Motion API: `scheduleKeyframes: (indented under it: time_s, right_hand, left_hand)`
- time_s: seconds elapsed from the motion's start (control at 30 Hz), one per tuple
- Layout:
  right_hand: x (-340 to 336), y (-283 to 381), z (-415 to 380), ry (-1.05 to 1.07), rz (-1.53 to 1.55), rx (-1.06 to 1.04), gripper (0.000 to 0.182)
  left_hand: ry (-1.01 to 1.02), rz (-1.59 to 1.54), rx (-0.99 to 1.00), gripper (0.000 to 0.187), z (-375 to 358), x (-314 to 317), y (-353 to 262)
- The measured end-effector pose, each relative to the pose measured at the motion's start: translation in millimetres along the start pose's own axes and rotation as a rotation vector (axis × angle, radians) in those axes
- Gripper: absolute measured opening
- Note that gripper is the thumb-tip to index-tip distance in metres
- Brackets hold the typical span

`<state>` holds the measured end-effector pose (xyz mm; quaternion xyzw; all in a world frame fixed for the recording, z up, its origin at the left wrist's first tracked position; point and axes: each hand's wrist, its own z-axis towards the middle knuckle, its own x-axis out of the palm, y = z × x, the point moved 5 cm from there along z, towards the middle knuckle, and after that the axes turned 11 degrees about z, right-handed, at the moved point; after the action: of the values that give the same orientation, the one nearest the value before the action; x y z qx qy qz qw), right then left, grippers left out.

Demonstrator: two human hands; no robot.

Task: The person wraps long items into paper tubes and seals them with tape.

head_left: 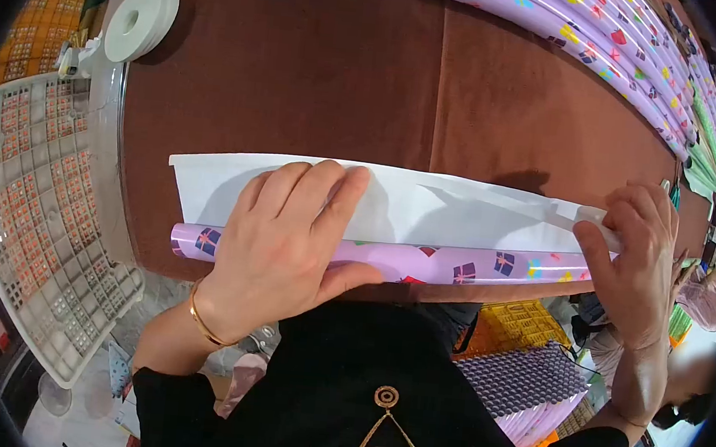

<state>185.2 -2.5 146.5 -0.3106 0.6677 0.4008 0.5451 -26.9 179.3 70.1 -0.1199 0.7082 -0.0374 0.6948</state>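
Observation:
A purple gift-patterned paper roll (448, 266) lies along the table's near edge, its white underside (462, 207) spread beyond it. My left hand (289, 234) lies over the roll and the white sheet, fingers spread and pressing flat, thumb along the roll. At the right end of the sheet, my right hand (638, 239) has its fingers wrapped round a small whitish roll, which looks like tape. A translucent strip seems to run from it leftward over the white paper.
Several patterned rolls (497, 1) lie at the far side of the brown table (303, 74). White spools (137, 24) stand at the far left corner, beside a white plastic crate (43, 221). A purple stack (531, 383) is below the table. Another person (693, 381) is at the right.

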Motion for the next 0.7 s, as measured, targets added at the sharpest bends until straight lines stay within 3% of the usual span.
scheduleKeyframes:
  time_s: [0.13,0.5,0.6,0.7]
  right_hand:
    - [2,-2,0,0.022,-0.001,0.0,0.027]
    - [4,-2,-1,0.006,0.013,-0.03,0.027]
    - [5,-9,-1,0.143,0.016,0.076,0.026]
    - [7,-10,-1,0.093,-0.004,0.038,0.026]
  left_hand:
    - [-0.012,0.008,0.04,0.082,5,2,-9]
    - [-0.148,-0.05,0.134,0.079,26,10,-39]
    - [-0.126,-0.022,0.127,0.078,28,11,-41]
    - [-0.122,-0.023,0.146,0.079,28,15,-42]
